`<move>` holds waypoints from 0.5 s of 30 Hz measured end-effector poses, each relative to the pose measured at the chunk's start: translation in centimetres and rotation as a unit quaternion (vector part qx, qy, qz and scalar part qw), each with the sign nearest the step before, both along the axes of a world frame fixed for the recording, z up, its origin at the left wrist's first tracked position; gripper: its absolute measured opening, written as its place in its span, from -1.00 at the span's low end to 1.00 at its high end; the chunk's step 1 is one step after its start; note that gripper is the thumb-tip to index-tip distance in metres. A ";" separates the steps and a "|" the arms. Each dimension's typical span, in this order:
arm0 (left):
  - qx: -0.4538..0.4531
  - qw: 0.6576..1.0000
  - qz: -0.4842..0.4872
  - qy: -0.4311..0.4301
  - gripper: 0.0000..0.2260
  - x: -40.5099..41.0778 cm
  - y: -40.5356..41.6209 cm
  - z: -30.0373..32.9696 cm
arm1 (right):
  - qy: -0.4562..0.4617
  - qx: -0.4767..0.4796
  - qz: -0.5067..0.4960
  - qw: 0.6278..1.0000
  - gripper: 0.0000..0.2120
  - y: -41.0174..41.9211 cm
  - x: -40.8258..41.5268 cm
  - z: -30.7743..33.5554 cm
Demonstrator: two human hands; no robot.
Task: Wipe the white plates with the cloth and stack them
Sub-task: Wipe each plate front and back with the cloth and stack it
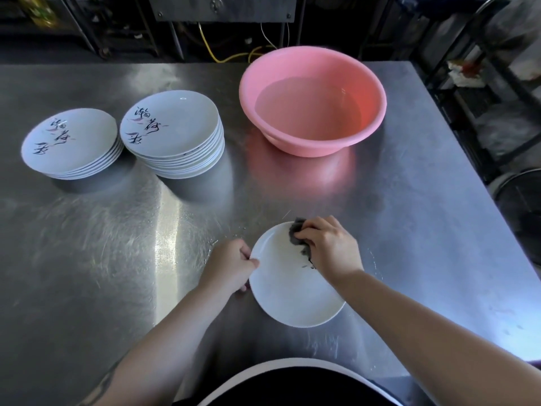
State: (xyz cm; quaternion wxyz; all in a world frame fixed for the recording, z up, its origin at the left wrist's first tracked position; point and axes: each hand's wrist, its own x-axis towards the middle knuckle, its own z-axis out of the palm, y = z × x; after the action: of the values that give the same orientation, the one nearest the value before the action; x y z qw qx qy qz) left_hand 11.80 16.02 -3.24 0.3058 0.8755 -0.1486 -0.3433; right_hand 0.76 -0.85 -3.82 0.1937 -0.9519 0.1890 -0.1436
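Note:
A white plate lies on the steel table right in front of me. My left hand pinches its left rim, thumb on top. My right hand grips a dark grey cloth and presses it onto the plate's far right part. Two stacks of white plates with brush lettering stand at the far left: a lower stack and, to its right, a taller stack.
A pink basin holding water stands at the back, right of the stacks. The steel table ends at the right, where dark shelving and a chair stand. Cables hang behind the table's far edge.

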 end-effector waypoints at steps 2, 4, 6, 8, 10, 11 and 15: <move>0.021 0.998 -0.032 0.052 -0.94 -0.8 0.7 -0.2 | -0.012 -0.013 -0.023 1.000 -0.63 -0.1 -0.4 0.1; 0.051 0.996 -0.071 0.009 -0.90 -0.8 0.2 -0.1 | -0.016 -0.011 -0.015 1.000 -0.61 0.7 -0.3 0.2; 0.066 0.991 -0.077 -0.082 -0.83 0.1 -1.0 0.0 | -0.009 0.006 0.033 0.999 -0.62 1.5 0.2 0.3; 0.062 0.991 -0.075 -0.097 -0.78 1.1 -1.9 0.1 | 0.017 0.025 0.075 0.997 -0.63 1.5 0.7 0.3; 0.045 0.994 -0.066 -0.071 -0.75 1.2 -2.2 -0.1 | 0.048 0.044 0.089 0.994 -0.66 0.7 1.0 0.2; 0.033 0.996 -0.051 -0.066 -0.75 1.1 -2.2 -0.3 | 0.059 0.046 0.085 0.994 -0.69 0.2 1.0 0.2; -0.005 0.996 0.041 -0.083 -0.80 0.9 -2.5 -0.4 | 0.069 0.018 0.019 0.997 -0.69 -2.0 0.9 0.2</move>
State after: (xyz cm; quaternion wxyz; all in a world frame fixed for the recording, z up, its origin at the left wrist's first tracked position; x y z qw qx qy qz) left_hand 12.74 13.56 -3.64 0.3102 0.9050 -0.1391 -0.2559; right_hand 1.66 -2.83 -3.60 0.2002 -0.9592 0.1868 -0.0701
